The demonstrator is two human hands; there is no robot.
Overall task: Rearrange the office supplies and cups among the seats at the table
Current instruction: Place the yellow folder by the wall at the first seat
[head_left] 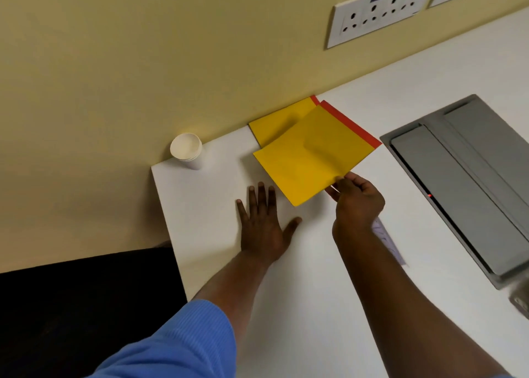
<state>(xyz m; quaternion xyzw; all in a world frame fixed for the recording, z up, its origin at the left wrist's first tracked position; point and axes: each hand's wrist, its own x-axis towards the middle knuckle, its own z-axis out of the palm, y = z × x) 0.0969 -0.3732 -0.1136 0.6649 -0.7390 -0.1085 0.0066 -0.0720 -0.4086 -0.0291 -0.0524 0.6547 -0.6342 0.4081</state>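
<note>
A yellow folder with a red edge (309,154) is lifted at its near corner, where my right hand (357,200) pinches it. A second yellow folder (274,125) lies under it, against the wall. My left hand (263,223) rests flat on the white table (217,194), fingers spread, just left of the held folder. A small stack of white paper cups (187,150) stands upright at the table's far left corner by the wall.
A grey cable hatch (463,177) is set into the table at the right. A white printed sheet (386,240) lies partly under my right forearm. Wall sockets (378,13) sit above the table. A dark chair (86,306) is off the table's left edge.
</note>
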